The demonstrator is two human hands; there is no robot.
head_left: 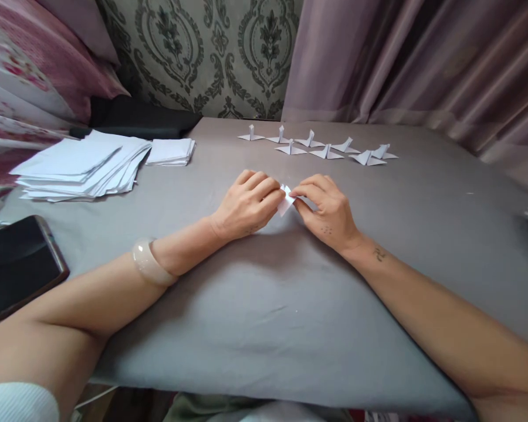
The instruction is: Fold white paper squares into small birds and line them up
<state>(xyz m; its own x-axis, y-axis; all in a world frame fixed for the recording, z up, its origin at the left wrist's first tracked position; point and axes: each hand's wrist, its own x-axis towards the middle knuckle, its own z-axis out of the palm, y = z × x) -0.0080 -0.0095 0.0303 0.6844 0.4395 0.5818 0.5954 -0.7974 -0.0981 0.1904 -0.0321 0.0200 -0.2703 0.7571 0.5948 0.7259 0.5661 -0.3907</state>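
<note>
A small folded piece of white paper [286, 202] is held between my two hands above the middle of the table. My left hand [253, 202] pinches its left side, with the fingers curled over. At the right edge, the thumb and forefinger of my right hand [328, 208] grip the same paper. My fingers cover part of its folds. Beyond my hands stand several white folded paper cranes [310, 140] with spread wings, set in two uneven rows.
A thick stack of white paper sheets [83, 164] lies at the left, with a smaller stack of paper [171, 152] beside it. A dark phone [20, 266] rests at the left edge. Grey cloth [255, 316] covers the table. Purple curtains [356, 58] hang at the back right.
</note>
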